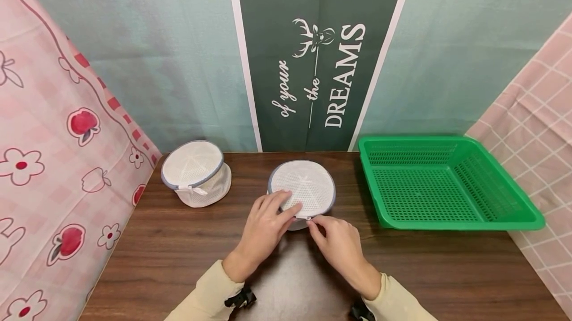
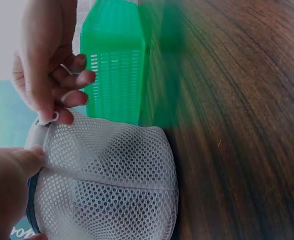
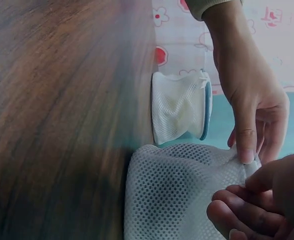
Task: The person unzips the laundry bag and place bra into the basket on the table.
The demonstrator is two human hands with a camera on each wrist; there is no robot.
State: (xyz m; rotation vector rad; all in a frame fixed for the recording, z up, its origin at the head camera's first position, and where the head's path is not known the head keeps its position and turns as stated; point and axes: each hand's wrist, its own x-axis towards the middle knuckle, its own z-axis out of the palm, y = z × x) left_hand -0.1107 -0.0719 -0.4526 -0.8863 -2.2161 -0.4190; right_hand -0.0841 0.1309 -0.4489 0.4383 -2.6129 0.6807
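A round white mesh laundry bag (image 1: 306, 184) with a blue-edged lid stands upright on the table between my hands. My left hand (image 1: 263, 224) grips its front left rim, fingers over the lid and thumb against the side. At the front of the rim, my right hand (image 1: 340, 245) pinches the small white zipper pull (image 2: 55, 116) between thumb and forefinger. Its other fingers curl loosely, as the left wrist view shows. Close to the pull, the left thumb (image 3: 246, 145) presses on the zipper band. The mesh side (image 2: 112, 175) bulges softly below.
To the left stands a second mesh laundry bag (image 1: 196, 174), its blue-edged lid tilted and something pale inside. A green plastic basket (image 1: 456, 224) sits at the right. Patterned cloth (image 1: 44, 162) hangs along the left side, and a curtain (image 1: 178, 63) rises behind the brown wooden table (image 1: 156, 261).
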